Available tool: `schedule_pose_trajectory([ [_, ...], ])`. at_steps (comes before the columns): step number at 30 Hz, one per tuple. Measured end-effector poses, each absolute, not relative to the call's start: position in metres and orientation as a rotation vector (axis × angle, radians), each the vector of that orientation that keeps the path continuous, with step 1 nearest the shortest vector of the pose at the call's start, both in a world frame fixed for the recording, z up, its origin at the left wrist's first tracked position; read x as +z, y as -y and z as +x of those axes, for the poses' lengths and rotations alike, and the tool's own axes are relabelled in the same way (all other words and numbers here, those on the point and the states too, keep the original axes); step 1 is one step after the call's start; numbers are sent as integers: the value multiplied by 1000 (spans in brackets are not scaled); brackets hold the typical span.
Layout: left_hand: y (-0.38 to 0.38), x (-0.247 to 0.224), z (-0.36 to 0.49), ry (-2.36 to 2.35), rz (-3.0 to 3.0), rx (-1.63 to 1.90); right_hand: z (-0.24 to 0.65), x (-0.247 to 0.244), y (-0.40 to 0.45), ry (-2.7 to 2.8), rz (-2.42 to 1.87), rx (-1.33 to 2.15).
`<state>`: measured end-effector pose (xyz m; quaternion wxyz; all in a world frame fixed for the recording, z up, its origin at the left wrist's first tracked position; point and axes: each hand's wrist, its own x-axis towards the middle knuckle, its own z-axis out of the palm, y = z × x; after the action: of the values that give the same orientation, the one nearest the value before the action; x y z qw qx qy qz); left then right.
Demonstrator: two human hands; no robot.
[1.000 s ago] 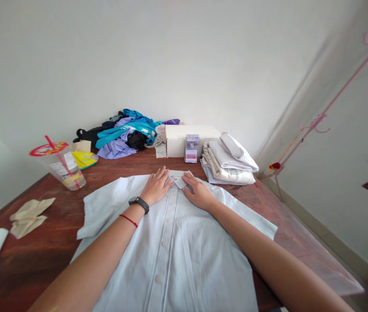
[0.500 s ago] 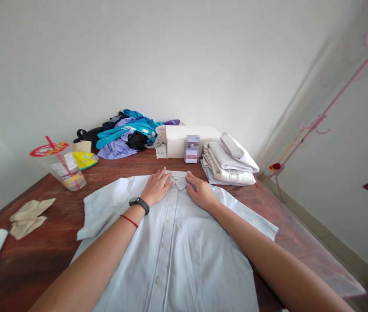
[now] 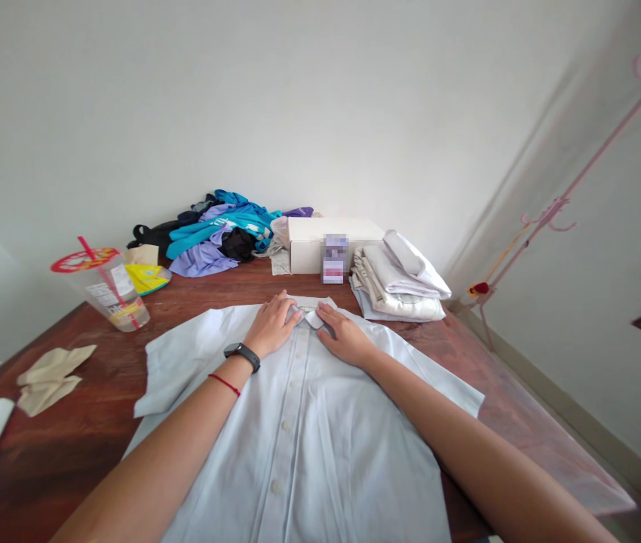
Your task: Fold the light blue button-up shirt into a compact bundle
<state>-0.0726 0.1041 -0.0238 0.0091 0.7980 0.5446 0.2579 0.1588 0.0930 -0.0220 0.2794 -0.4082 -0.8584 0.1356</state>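
As the head view shows, a pale grey-blue, short-sleeved cotton-like shirt lies face up on a dark reddish-brown wooden table, its long axis running from the collar at the far end towards the person, and its lower part leaving the bottom of the picture. The line of pale round buttons follows that axis, passing between the two forearms.

Both hands are at the collar end, one on each side of the opening, about equally near it. The left hand is palm down and open, its fingers extended over the left side of the collar and its thumb apart. The right hand is likewise open, its fingertips touching the right collar flap. Neither is closed around the cloth.

Relative to the hands, the shirt is directly beneath them: the collar opening lies between their fingertips, the body stretches back under the forearms, and a sleeve spreads outward on either side.
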Motion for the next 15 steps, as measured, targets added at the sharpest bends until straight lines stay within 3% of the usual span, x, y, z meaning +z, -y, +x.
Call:
schedule_pose_trajectory([
  [15, -102, -19, -72, -1699, 2455, 780, 161, -20, -96, 2089, -1133, 449],
])
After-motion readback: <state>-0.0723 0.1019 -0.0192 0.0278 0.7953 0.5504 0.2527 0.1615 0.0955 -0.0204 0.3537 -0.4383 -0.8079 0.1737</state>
